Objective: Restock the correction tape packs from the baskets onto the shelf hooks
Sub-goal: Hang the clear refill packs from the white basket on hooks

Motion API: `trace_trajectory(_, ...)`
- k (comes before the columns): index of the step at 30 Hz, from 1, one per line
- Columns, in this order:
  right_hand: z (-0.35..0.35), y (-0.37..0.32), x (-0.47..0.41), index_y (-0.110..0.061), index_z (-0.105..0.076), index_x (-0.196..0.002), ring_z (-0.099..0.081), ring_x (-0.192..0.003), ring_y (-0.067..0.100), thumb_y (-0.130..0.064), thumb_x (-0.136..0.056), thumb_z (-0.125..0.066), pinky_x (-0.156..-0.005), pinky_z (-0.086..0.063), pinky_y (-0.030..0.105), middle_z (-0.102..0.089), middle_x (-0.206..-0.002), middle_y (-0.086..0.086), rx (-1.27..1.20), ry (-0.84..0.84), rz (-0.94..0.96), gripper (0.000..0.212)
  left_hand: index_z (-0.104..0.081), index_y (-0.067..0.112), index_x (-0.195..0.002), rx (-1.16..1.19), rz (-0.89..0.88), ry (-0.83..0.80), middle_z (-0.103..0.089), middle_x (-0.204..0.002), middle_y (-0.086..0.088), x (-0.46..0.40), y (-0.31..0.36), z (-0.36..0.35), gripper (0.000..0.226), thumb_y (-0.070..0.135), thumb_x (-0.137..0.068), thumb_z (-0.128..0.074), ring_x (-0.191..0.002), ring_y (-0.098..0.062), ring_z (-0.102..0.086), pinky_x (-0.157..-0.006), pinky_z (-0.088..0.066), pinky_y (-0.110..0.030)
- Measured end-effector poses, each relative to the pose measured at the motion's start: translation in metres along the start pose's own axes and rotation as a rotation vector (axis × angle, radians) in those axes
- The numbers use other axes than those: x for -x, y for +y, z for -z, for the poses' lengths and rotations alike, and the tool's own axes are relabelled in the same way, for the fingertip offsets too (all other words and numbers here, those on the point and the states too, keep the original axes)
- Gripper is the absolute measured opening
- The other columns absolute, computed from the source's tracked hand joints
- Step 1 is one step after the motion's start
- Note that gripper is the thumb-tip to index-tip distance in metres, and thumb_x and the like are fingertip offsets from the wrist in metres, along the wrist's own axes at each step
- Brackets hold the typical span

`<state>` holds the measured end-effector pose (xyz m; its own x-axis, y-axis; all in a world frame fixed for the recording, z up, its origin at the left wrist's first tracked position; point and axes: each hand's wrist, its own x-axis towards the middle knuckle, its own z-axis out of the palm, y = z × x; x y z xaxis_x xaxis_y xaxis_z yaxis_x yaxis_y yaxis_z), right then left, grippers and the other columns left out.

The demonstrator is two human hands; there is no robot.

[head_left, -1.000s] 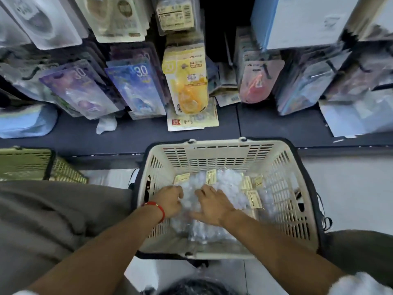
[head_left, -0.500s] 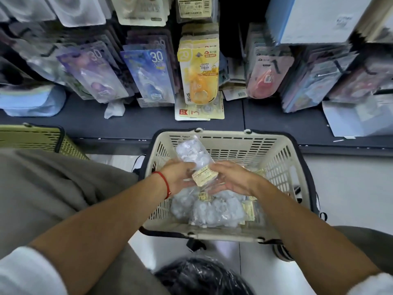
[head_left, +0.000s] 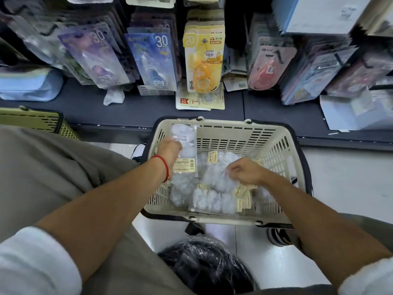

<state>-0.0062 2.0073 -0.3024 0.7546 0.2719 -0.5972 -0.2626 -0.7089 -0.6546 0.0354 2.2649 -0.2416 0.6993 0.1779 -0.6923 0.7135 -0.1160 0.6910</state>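
A cream plastic basket [head_left: 244,133] stands on the floor below the shelf and holds several clear correction tape packs [head_left: 212,201] with yellow labels. My left hand [head_left: 169,149] grips one clear pack [head_left: 184,143] and holds it up over the basket's left side. My right hand [head_left: 244,172] reaches down into the basket, its fingers curled on another clear pack [head_left: 217,177] in the pile. Above, packs hang from the shelf hooks: purple [head_left: 95,54], blue [head_left: 153,58], yellow [head_left: 203,54] and pink [head_left: 270,67].
A dark shelf ledge [head_left: 85,109] runs under the hanging packs, with a yellow pack [head_left: 200,101] lying flat on it. An olive basket [head_left: 36,120] stands at the left. A black plastic bag [head_left: 208,267] lies near my knees. A blue box [head_left: 314,13] sits top right.
Both hands were down in the pile, then lifted one pack together. Now my left hand alone holds that pack higher at the left, and my right hand has gone back into the basket.
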Motion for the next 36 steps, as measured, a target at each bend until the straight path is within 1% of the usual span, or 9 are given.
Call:
trace_trajectory(4, 0.029, -0.015, 0.013, -0.018, -0.072, -0.068, -0.056, -0.073, 0.015, -0.009, -0.104, -0.055, -0.070, -0.052, 0.029, -0.063, -0.074, -0.003, -0.548, 0.131, 0.017, 0.041, -0.043, 0.015, -0.150, 0.031, 0.047, 0.028, -0.053, -0.146, -0.021, -0.001, -0.002, -0.006, 0.048, 0.022, -0.103, -0.050, -0.131, -0.043, -0.055, -0.112, -0.045, -0.058)
trace_trajectory(8, 0.005, -0.052, 0.000, -0.009, -0.080, -0.101, -0.075, -0.107, 0.028, -0.002, -0.103, -0.054, -0.092, -0.062, 0.040, -0.078, -0.115, 0.013, -0.868, 0.004, 0.109, 0.027, -0.042, 0.026, -0.144, 0.133, 0.102, -0.164, -0.058, -0.140, -0.017, 0.003, -0.009, -0.015, 0.065, 0.047, -0.092, -0.073, -0.124, -0.042, -0.063, -0.106, -0.051, -0.062)
trace_trajectory(13, -0.042, -0.041, -0.020, -0.015, -0.072, -0.102, -0.074, -0.093, 0.033, -0.040, -0.102, -0.065, -0.089, -0.064, 0.045, -0.074, -0.099, 0.008, -0.334, 0.228, 0.085, 0.027, -0.040, 0.029, -0.151, 0.029, -0.064, -0.097, -0.055, -0.150, -0.007, -0.005, -0.018, -0.010, 0.081, -0.003, -0.087, -0.077, -0.135, -0.035, -0.055, -0.107, -0.048, -0.064)
trace_trajectory(17, -0.067, 0.000, -0.014, -0.022, -0.059, -0.130, -0.055, -0.110, 0.020, -0.047, -0.087, -0.081, -0.091, -0.050, 0.033, -0.058, -0.119, 0.001, 0.434, -0.155, 0.113, 0.054, -0.037, 0.028, -0.152, 0.018, -0.088, -0.019, -0.052, -0.150, -0.007, -0.010, -0.019, 0.003, 0.079, -0.006, -0.090, -0.072, -0.135, -0.037, -0.053, -0.106, -0.049, -0.066)
trace_trajectory(23, -0.083, 0.004, -0.020, -0.015, -0.046, -0.139, -0.051, -0.116, 0.026, -0.055, -0.083, -0.079, -0.092, -0.046, 0.037, -0.052, -0.126, 0.008, 0.728, -0.136, 0.212, 0.076, -0.044, 0.028, -0.147, 0.028, -0.160, 0.019, -0.065, -0.132, -0.007, -0.016, -0.013, 0.009, 0.072, -0.010, -0.090, -0.067, -0.121, -0.034, -0.064, -0.097, -0.057, -0.059)
trace_trajectory(27, -0.070, 0.002, -0.016, -0.019, -0.061, -0.138, -0.060, -0.116, 0.024, -0.046, -0.084, -0.078, -0.095, -0.048, 0.031, -0.065, -0.127, 0.008, 0.507, -0.121, 0.120, 0.063, -0.037, 0.028, -0.156, -0.062, -0.165, -0.011, -0.054, -0.151, -0.006, -0.015, -0.014, 0.010, 0.083, -0.005, -0.088, -0.072, -0.139, -0.033, -0.052, -0.111, -0.047, -0.060)
trace_trajectory(31, -0.042, 0.012, -0.011, -0.014, -0.079, -0.102, -0.069, -0.092, 0.016, -0.023, -0.097, -0.072, -0.094, -0.060, 0.043, -0.078, -0.107, 0.008, -0.024, 0.166, -0.016, 0.013, -0.034, 0.029, -0.156, -0.035, -0.123, 0.006, -0.054, -0.149, -0.009, -0.013, -0.015, 0.006, 0.079, -0.002, -0.091, -0.067, -0.134, -0.038, -0.053, -0.107, -0.047, -0.066)
trace_trajectory(33, -0.026, 0.018, -0.007, -0.016, -0.078, -0.083, -0.065, -0.076, 0.021, -0.018, -0.101, -0.068, -0.077, -0.057, 0.039, -0.077, -0.090, 0.011, -0.175, 0.331, -0.078, 0.021, -0.031, 0.027, -0.158, 0.022, -0.089, 0.030, -0.054, -0.148, -0.013, -0.014, -0.013, 0.003, 0.079, -0.001, -0.093, -0.066, -0.133, -0.041, -0.054, -0.108, -0.046, -0.066)
trace_trajectory(36, -0.014, 0.017, -0.004, -0.013, -0.077, -0.086, -0.062, -0.070, 0.025, -0.022, -0.103, -0.062, -0.066, -0.051, 0.035, -0.069, -0.079, 0.014, -0.399, 0.461, -0.207, 0.024, -0.023, 0.031, -0.163, 0.044, -0.089, 0.033, -0.049, -0.155, -0.012, -0.013, -0.008, 0.000, 0.086, 0.000, -0.095, -0.065, -0.139, -0.041, -0.049, -0.112, -0.042, -0.063)
